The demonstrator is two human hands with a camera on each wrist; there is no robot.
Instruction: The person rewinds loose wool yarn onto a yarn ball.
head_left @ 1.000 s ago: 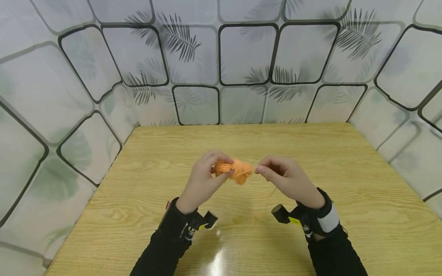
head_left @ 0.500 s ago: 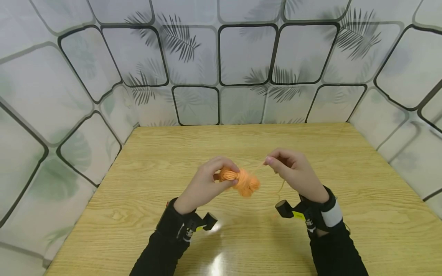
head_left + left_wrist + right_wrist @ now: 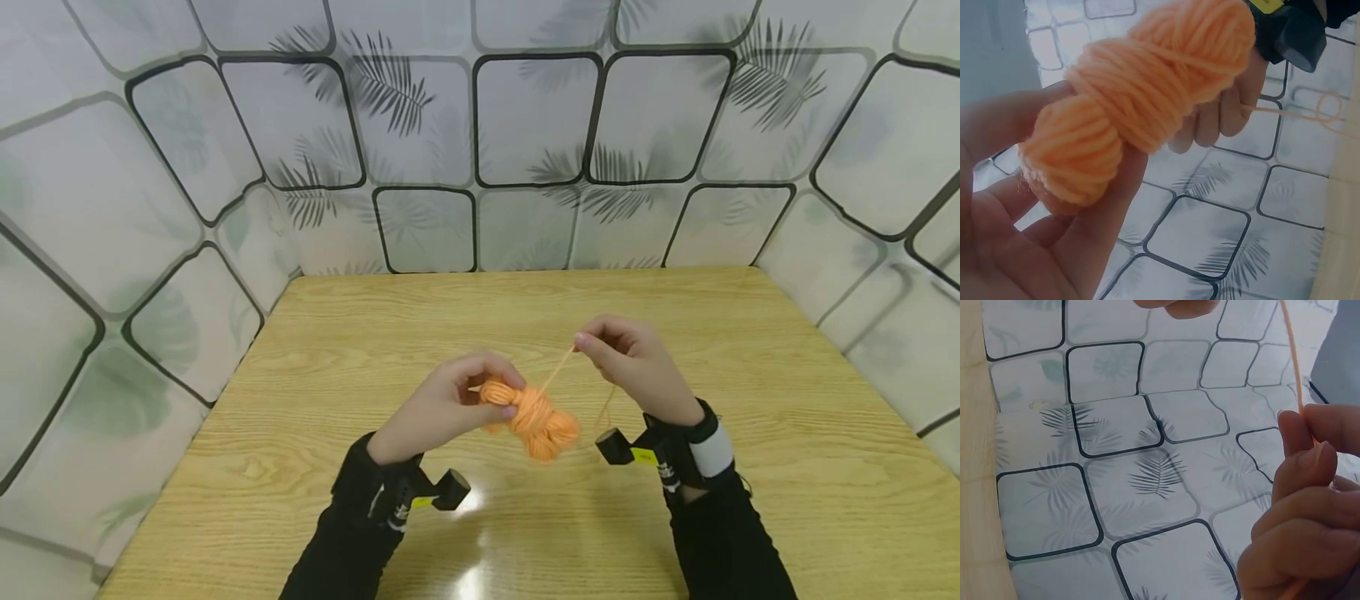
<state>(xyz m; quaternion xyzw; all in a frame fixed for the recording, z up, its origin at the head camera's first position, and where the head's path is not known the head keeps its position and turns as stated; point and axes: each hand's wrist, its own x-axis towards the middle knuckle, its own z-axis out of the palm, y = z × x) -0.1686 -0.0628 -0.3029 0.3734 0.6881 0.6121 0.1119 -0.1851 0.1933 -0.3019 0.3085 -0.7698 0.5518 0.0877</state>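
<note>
A small skein of orange yarn (image 3: 542, 423), wrapped round its middle and looped at both ends, is held above the table. My left hand (image 3: 450, 406) grips its left end between thumb and fingers; the left wrist view shows the yarn bundle (image 3: 1141, 87) close up. From the wrapped middle a single strand (image 3: 558, 368) runs taut up to my right hand (image 3: 636, 367), where thumb and index fingertip pinch it. In the right wrist view the strand (image 3: 1292, 356) enters the pinch while the other fingers curl in. A loose tail of yarn (image 3: 606, 407) hangs below the right hand.
A light wooden table (image 3: 360, 325) lies beneath both hands. Behind and at the sides stand pale walls (image 3: 532, 117) with a dark grid and leaf pattern. Each wrist carries a strapped black camera (image 3: 452, 490).
The right hand has moved up and to the right, drawing the strand out longer from the skein. The left hand has lowered slightly, tilting the skein's right end down.
</note>
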